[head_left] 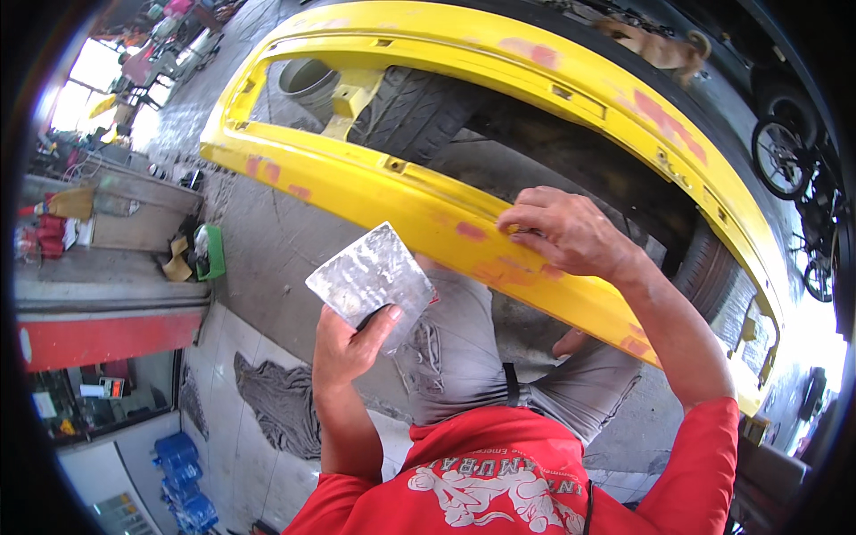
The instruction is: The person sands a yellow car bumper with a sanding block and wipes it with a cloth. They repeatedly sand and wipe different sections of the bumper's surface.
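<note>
My left hand [357, 346] grips a flat, square mixing plate [370, 276], its grey face smeared with whitish streaks. The thumb lies on top and the other fingers go underneath. A long yellow bumper [374, 196] with dull reddish patches stretches across in front of me. Over its near edge, my right hand [566, 230] is closed, with thumb and fingertips pinched together close to the yellow surface. Whatever the fingertips hold, if anything, is too small to make out. A reddish patch [470, 232] shows just left of that hand.
Tires [415, 111] and a grey bucket [308, 85] show through the bumper's opening. At the left is a cluttered workbench [107, 285]. A dark rag [281, 401] and blue bottles [183, 481] are at lower left. A tan dog [655, 46] is beyond the bumper; motorcycles [807, 178] stand at right.
</note>
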The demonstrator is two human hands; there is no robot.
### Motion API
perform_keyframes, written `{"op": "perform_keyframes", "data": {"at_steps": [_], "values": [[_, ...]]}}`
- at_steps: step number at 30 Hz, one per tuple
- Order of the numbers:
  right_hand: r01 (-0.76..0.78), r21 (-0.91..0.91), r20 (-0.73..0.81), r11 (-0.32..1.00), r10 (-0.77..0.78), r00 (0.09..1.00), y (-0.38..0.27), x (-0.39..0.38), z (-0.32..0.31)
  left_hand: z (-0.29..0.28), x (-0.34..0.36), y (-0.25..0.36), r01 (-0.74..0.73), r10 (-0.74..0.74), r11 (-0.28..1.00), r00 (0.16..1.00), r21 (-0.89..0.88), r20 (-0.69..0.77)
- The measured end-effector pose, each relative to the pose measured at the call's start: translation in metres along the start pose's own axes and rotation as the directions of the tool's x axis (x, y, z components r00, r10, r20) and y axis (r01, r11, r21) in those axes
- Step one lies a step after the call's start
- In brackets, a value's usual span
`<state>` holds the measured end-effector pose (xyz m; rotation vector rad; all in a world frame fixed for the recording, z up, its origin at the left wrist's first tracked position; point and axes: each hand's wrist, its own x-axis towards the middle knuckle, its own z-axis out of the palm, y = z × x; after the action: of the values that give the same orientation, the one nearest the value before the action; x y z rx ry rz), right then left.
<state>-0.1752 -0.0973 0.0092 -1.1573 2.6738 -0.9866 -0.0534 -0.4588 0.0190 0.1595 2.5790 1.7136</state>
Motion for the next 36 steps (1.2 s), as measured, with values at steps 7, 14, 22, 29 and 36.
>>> {"op": "perform_keyframes", "data": {"at_steps": [7,14,22,29,36], "values": [[-0.022,-0.018,0.027,1.000,0.022,0.999,-0.001,-0.002,0.000,-0.003,-0.003,0.002,-0.091,0.090,0.995,0.996,0.039,0.005],[0.056,-0.043,-0.012,0.997,-0.057,0.998,-0.007,0.006,-0.002,-0.004,-0.005,-0.001,-0.177,0.175,0.983,0.984,0.056,0.033],[0.034,-0.012,-0.029,0.999,-0.035,0.999,-0.013,0.013,-0.001,-0.001,-0.001,-0.005,-0.233,0.233,0.972,0.971,-0.012,0.058],[0.005,-0.014,0.012,1.000,-0.005,1.000,-0.011,0.013,-0.001,-0.002,0.000,-0.005,-0.256,0.257,0.966,0.966,-0.028,0.042],[0.012,-0.003,0.052,1.000,-0.012,0.999,-0.010,0.017,-0.005,-0.006,0.000,-0.007,-0.198,0.200,0.980,0.977,-0.038,0.078]]}}
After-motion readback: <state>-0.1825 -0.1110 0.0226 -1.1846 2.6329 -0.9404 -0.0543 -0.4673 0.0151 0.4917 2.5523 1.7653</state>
